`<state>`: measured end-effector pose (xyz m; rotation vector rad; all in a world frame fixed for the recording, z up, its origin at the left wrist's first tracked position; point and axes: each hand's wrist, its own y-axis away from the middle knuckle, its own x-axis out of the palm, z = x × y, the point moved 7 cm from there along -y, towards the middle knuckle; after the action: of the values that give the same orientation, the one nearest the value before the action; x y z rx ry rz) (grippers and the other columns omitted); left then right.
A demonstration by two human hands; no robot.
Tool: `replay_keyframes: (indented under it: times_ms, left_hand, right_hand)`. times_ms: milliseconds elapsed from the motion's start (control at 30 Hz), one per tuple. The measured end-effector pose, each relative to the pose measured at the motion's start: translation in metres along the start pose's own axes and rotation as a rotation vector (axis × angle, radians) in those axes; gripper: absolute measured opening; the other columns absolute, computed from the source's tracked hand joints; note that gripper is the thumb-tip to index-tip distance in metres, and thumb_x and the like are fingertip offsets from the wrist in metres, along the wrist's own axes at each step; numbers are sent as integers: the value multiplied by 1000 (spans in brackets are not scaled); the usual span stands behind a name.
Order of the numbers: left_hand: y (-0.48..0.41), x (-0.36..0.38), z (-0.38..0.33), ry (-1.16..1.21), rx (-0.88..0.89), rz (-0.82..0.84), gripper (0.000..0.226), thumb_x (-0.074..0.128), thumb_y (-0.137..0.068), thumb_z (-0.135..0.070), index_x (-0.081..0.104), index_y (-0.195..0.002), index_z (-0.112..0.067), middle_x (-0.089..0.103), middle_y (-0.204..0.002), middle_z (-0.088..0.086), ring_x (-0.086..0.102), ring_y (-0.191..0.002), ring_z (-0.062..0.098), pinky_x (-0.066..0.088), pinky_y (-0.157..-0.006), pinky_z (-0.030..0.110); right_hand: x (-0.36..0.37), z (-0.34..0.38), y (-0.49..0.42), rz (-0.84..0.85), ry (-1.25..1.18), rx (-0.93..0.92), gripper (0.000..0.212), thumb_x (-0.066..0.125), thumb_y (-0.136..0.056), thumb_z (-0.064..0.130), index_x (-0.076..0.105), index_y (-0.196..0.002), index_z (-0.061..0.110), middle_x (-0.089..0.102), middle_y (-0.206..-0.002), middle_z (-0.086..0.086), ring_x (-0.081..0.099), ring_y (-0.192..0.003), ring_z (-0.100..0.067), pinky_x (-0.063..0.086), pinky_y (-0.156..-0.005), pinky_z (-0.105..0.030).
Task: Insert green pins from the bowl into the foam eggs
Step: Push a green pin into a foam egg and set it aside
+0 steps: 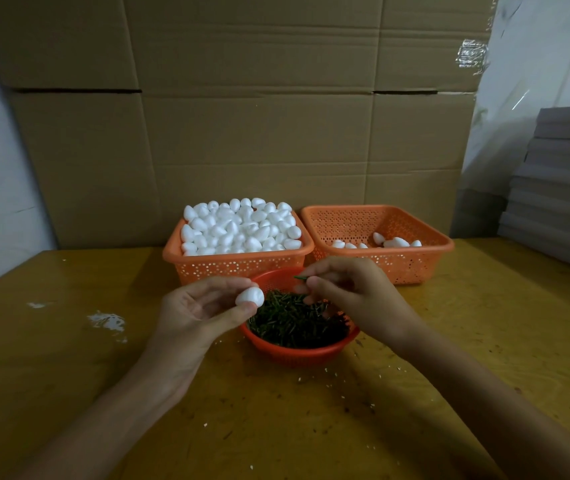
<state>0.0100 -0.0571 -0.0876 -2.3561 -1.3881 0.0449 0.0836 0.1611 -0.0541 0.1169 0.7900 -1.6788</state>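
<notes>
Dim, soft light; wide-angle edge distortion

Thin green pin [300, 277]: only one end shows; rest hidden between fingertips of right hand [345, 296].
White foam egg [249, 295]: lower edge covered by thumb of left hand [200, 306].
Grey stacked boards [560, 188]: cut off by right edge.

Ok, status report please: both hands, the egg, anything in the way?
Left hand holds one foam egg. Right hand pinches a green pin, not yet inserted. Nothing between them.
</notes>
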Motion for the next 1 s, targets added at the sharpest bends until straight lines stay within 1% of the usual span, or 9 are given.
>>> replay_keyframes:
  times_ms: [100,200,300,367,500,667,833,900,1000]
  left_hand:
    - [1,1,0,-5,-5,12,41,97,-65,-19,82,-104,-18,79,-114,12,76,-109,27,61,-86,26]
    - [1,2,0,14,-4,10,42,93,-66,-17,82,-107,-19,79,-115,13,75,-111,27,62,-89,29]
    - [1,2,-1,25,0,23,42,93,-68,-16,81,-108,-16,78,-117,13,74,-114,28,61,-95,34]
    - [0,2,-1,19,0,31,44,97,-67,-17,81,-108,-15,77,-119,14,73,-115,30,60,-98,37]
    - [0,2,-1,22,3,28,44,93,-67,-13,80,-109,-15,77,-119,14,73,-116,31,61,-96,35]
    - [1,2,-3,6,18,47,50,97,-63,-5,81,-107,-20,78,-118,12,73,-116,26,60,-88,25]
    - [2,4,-4,57,5,40,44,89,-64,-12,81,-106,-21,78,-117,14,74,-115,26,59,-87,24]
    - [2,6,-4,72,-8,39,42,89,-67,-12,80,-108,-19,77,-119,15,74,-115,29,60,-89,26]
    - [2,8,-6,109,-1,63,45,87,-72,-11,77,-115,-14,75,-122,19,74,-112,38,62,-90,33]
  right_hand:
    - [1,-4,0,6,-71,45,10,61,-103,9,70,-107,8,79,-99,-3,76,-91,-22,64,-70,-41]
    - [-1,-4,0,-35,-66,32,8,65,-101,11,73,-102,9,74,-99,-10,72,-91,-24,64,-70,-40]
    - [-5,-3,-1,-82,-9,14,6,71,-97,15,76,-100,13,69,-88,-5,69,-83,-20,61,-73,-35]
    - [-4,-3,-1,-77,2,18,5,71,-98,15,75,-100,14,68,-82,-6,69,-78,-22,60,-76,-40]
    - [0,0,1,-43,-39,4,3,67,-99,8,68,-99,11,69,-90,-13,70,-76,-26,62,-75,-43]
    - [6,0,1,23,-14,-13,7,68,-98,5,68,-100,11,79,-92,-1,74,-82,-19,63,-76,-39]
    - [12,-2,2,31,102,-43,9,71,-96,10,70,-99,19,79,-95,10,74,-85,-8,62,-78,-34]
    - [15,-3,4,19,182,-63,10,72,-96,13,70,-99,22,78,-95,13,73,-90,-3,60,-81,-32]
    - [20,-2,7,-16,309,-104,12,73,-95,16,72,-101,26,75,-96,16,70,-93,-2,58,-79,-34]
